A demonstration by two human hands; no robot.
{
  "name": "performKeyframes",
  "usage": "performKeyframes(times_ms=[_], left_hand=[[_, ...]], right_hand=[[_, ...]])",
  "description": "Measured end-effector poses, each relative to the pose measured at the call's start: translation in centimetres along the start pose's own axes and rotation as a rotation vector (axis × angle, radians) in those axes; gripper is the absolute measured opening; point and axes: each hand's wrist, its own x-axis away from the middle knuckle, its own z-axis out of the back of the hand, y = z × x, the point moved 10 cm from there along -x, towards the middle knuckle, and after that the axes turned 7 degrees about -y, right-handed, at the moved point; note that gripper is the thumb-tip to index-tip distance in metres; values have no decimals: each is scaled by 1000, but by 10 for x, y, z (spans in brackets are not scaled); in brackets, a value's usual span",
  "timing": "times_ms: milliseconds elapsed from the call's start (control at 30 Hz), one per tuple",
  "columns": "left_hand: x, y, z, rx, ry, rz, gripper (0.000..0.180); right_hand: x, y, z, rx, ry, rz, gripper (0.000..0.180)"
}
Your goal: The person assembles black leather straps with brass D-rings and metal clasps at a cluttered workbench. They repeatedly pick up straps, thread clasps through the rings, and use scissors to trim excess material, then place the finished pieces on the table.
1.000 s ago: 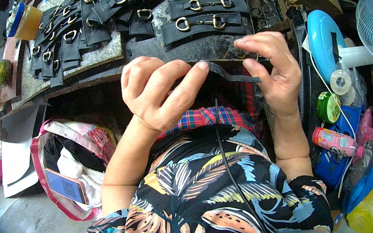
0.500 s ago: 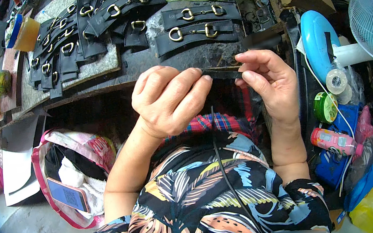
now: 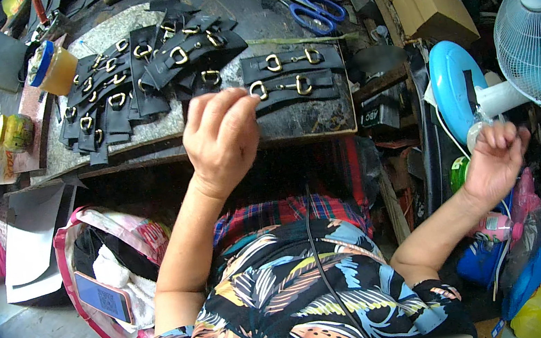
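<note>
We find the front black leather strap (image 3: 321, 86) and the rear black leather strap (image 3: 293, 65) lying parallel near the front right corner of the table (image 3: 329, 118), long axes left to right, roughly along its front edge. The left hand (image 3: 223, 141) is nearer, fingers curled inward; the front strap extends rightward from its fingertips. Contact or pinch we cannot tell. The right hand (image 3: 495, 162), fingers loosely bent, stands beyond the right edge, beside the tape roll (image 3: 474, 132); its hold we cannot tell.
</note>
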Motion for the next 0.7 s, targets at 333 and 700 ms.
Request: performKeyframes(times_ms=[333, 700], left_hand=[[-1, 1, -11, -4, -110, 23, 41], [0, 4, -19, -56, -189, 24, 37]], right_hand=[[-4, -40, -12, 151, -133, 189, 17], [-45, 230, -163, 928, -769, -230, 11]])
